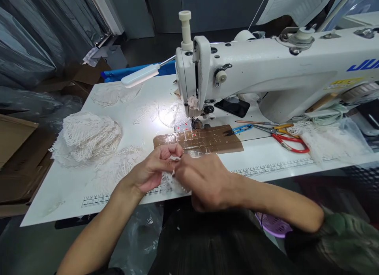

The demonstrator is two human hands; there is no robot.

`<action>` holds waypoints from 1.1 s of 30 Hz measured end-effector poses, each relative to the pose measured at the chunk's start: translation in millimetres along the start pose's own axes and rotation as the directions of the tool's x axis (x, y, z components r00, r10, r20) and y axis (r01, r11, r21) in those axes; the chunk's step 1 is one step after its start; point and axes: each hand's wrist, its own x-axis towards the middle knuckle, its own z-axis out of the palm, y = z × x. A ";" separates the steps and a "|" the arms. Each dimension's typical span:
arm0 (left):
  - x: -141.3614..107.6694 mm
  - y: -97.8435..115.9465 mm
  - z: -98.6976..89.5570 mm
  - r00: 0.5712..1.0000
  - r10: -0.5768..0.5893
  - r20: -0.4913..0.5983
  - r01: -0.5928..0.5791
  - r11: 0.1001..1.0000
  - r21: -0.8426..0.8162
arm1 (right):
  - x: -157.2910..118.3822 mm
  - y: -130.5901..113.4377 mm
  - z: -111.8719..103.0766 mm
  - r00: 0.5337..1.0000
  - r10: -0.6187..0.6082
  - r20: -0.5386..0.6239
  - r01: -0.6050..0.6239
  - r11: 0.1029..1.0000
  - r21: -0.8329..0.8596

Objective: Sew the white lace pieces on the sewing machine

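Both hands meet over the front edge of the white table, in front of the sewing machine (186,77). Pinched between the thumb and fingers of my left hand (158,164) is a small piece of white lace (171,181). My right hand (204,178), slightly blurred, is closed against the same lace, which hangs down between the two hands. Just behind them lies a brown taped strip (207,140) below the needle area. More lace pieces (122,164) lie flat to the left of my left hand.
A thick stack of white lace (89,136) stands at the left. Blue snips (241,129), red-handled scissors (291,142) and a black phone (233,106) lie right of the needle. A lamp (140,75) hangs over the table. Bagged lace (334,142) rests at the right.
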 end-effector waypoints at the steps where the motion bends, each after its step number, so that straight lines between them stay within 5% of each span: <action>1: -4.4 2.3 -0.3 0.999 0.035 0.022 -0.035 0.999 0.012 | -2.8 6.7 -4.7 0.999 0.031 0.044 -0.028 0.998 -0.049; 3: -11.2 4.8 -2.2 0.992 0.127 -0.003 -0.127 0.991 0.034 | -14.1 26.7 -15.4 0.983 0.165 0.085 -0.152 0.979 -0.139; 6: -9.0 2.0 -4.9 0.965 0.189 -0.180 -0.173 0.980 0.102 | -33.6 52.7 -32.2 0.927 0.370 -0.059 -0.374 0.907 -0.195; 10: 11.5 -6.7 1.9 0.936 0.252 -0.247 -0.194 0.952 0.236 | -34.8 46.4 -40.9 0.882 0.471 -0.009 -0.467 0.877 0.112; 16: 26.9 -13.6 8.8 0.927 0.316 -0.200 -0.260 0.929 0.264 | -10.2 32.9 -17.0 0.839 0.511 0.186 -0.515 0.640 0.570; 24: 25.2 -8.6 -5.7 0.869 0.436 -0.233 -0.283 0.826 0.487 | -3.5 43.6 -17.6 0.782 0.494 0.381 -0.613 0.499 0.613; 30: 25.6 -3.0 -4.5 0.877 0.461 -0.136 -0.292 0.735 0.612 | 4.5 39.9 -7.1 0.780 0.556 0.287 -0.544 0.377 0.749; 33: 25.9 -5.3 -6.4 0.854 0.500 -0.143 -0.280 0.673 0.685 | 3.9 41.2 -6.0 0.805 0.543 0.238 -0.535 0.492 0.687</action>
